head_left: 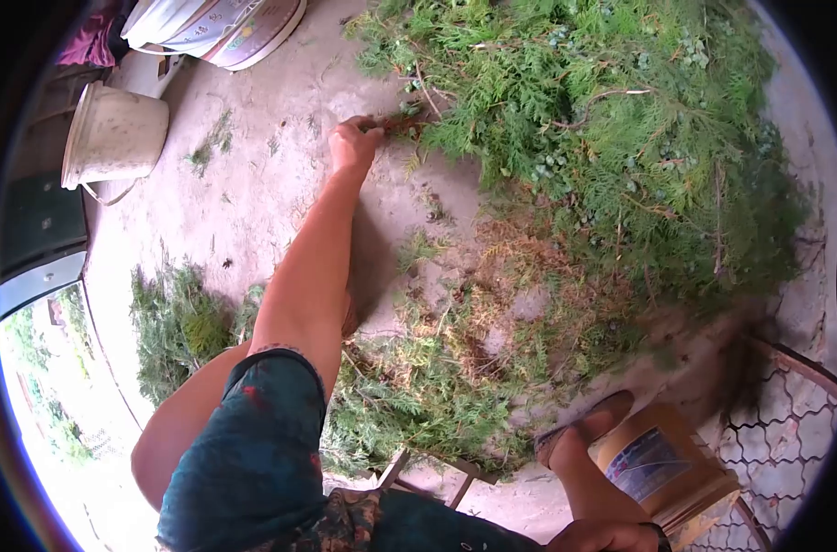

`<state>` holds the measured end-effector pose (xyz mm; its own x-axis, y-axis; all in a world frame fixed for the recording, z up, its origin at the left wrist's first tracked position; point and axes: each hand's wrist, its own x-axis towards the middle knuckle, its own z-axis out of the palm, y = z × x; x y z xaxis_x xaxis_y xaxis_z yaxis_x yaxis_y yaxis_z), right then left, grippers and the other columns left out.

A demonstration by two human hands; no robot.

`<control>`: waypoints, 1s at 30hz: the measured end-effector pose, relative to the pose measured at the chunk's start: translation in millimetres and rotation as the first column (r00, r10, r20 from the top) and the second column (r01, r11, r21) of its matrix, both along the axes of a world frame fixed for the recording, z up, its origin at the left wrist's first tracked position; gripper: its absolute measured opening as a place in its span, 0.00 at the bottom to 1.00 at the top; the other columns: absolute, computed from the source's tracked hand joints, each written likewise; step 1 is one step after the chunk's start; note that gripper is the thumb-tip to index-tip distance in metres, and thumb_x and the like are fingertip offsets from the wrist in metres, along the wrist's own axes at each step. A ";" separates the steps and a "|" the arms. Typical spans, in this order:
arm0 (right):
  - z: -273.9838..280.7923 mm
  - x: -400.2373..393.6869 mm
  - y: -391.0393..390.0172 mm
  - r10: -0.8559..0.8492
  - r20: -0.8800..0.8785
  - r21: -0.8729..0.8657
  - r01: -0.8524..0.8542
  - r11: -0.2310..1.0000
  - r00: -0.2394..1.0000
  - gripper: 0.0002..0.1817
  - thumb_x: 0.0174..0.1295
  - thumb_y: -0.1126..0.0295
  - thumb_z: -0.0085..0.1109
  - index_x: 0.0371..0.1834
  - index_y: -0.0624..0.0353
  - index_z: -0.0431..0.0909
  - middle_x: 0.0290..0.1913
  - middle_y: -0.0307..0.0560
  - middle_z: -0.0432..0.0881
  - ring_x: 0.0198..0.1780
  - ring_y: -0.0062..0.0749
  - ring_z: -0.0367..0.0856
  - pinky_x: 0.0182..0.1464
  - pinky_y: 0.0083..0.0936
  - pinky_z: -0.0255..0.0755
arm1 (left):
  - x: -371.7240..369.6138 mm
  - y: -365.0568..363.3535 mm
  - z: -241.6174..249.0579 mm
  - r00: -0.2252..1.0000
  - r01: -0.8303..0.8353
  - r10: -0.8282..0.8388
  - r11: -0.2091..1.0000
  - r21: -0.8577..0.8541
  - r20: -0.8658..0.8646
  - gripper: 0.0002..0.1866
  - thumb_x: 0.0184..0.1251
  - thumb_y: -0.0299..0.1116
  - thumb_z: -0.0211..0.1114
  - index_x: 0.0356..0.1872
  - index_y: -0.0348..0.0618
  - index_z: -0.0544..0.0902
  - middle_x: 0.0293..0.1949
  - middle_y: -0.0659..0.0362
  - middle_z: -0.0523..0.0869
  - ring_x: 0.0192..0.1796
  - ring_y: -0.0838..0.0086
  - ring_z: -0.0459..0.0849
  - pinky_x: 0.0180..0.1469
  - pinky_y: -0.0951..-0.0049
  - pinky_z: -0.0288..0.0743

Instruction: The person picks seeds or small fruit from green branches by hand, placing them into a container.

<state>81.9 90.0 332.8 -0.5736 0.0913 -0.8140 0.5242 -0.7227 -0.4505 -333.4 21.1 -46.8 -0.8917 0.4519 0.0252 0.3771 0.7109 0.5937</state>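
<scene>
My left hand (354, 144) reaches far forward over the floor, its fingers closed at the brown, woody end of an evergreen sprig (406, 120). That sprig lies at the left edge of a large heap of green cypress-like branches (602, 110), which carry small bluish cones. At the bottom edge, my right hand (607, 535) is only partly in view, near my leg, with a dark band at the wrist. Its fingers are mostly hidden, so what it holds cannot be seen.
Browned and green clippings (474, 340) cover the floor before me. More cut greenery (184, 317) lies left. A pale bucket (115, 133) and a white printed container (212, 32) stand upper left. A tan bucket (662, 460) is beside my foot (589, 428); a wooden frame (432, 474) is below.
</scene>
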 end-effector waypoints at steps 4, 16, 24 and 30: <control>-3.9 -2.8 1.6 -0.005 0.014 0.026 0.004 1.000 1.000 0.08 0.62 0.71 0.55 0.35 0.67 0.75 0.30 0.46 0.76 0.24 0.19 0.70 0.25 0.15 0.63 | 7.0 6.1 -10.7 0.976 -0.212 0.210 0.977 0.036 0.056 0.12 0.46 0.35 0.65 0.33 0.43 0.86 0.31 0.45 0.84 0.37 0.55 0.84 0.45 0.63 0.75; 14.7 7.6 -1.2 -0.067 0.021 0.092 0.065 0.994 0.998 0.07 0.62 0.72 0.54 0.34 0.66 0.75 0.31 0.47 0.76 0.23 0.20 0.69 0.25 0.16 0.64 | 16.6 -1.1 -4.9 0.519 -0.694 -0.234 0.446 0.565 0.822 0.11 0.62 0.36 0.58 0.37 0.38 0.75 0.29 0.59 0.76 0.27 0.76 0.73 0.21 0.82 0.67; -22.3 -3.7 3.6 -0.035 0.031 0.036 0.034 0.999 0.999 0.07 0.62 0.72 0.53 0.35 0.66 0.74 0.31 0.47 0.76 0.23 0.20 0.69 0.26 0.16 0.64 | 34.3 23.2 9.3 0.328 -0.780 -0.316 0.440 0.444 0.890 0.09 0.58 0.37 0.65 0.34 0.45 0.77 0.25 0.61 0.77 0.24 0.77 0.75 0.17 0.81 0.64; -33.5 -8.6 4.7 -0.030 0.020 0.034 0.029 0.999 0.999 0.06 0.62 0.73 0.53 0.37 0.66 0.74 0.30 0.46 0.76 0.24 0.20 0.70 0.26 0.16 0.65 | 38.2 30.1 -6.3 0.994 0.012 -0.021 0.997 0.082 0.105 0.12 0.53 0.35 0.66 0.38 0.42 0.85 0.32 0.53 0.86 0.28 0.71 0.82 0.32 0.74 0.75</control>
